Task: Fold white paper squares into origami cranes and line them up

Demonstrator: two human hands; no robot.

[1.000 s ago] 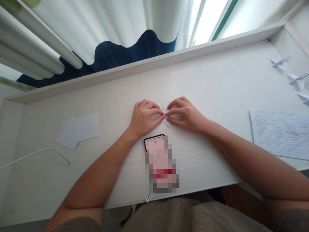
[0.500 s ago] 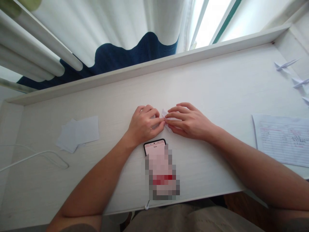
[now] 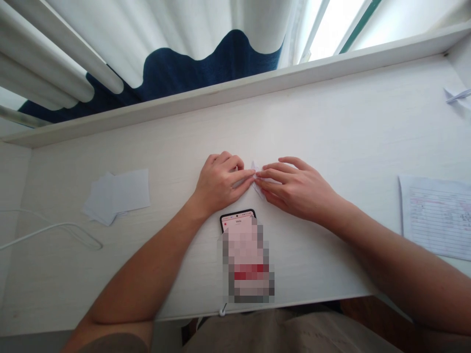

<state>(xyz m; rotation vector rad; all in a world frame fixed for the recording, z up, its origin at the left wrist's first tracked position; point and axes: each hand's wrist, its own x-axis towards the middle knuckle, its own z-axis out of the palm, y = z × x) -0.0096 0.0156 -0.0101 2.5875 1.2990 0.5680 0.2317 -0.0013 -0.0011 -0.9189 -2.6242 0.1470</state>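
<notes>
Between my two hands, near the middle of the white desk (image 3: 184, 132), is a small folded piece of white paper (image 3: 253, 167). My left hand (image 3: 220, 180) pinches it from the left with thumb and forefinger, the other fingers curled. From the right, my right hand (image 3: 294, 184) presses thumb and fingertips on the same paper. The fingers cover most of it, so its full shape is hidden. Just below the hands a phone (image 3: 238, 214) lies face up, its screen lit and largely blurred out.
Loose white paper sheets (image 3: 130, 190) overlap at the left, beside a white cable (image 3: 55, 227). At the right lie a lined, written sheet (image 3: 437, 215) and, farther back, a folded paper piece (image 3: 459, 97). A raised ledge (image 3: 235, 90) runs along the back, below a curtain (image 3: 213, 56).
The view has shifted a little, moving the right-hand papers toward the frame's edge. Both hands stay on the folded paper, with only slight finger movement.
</notes>
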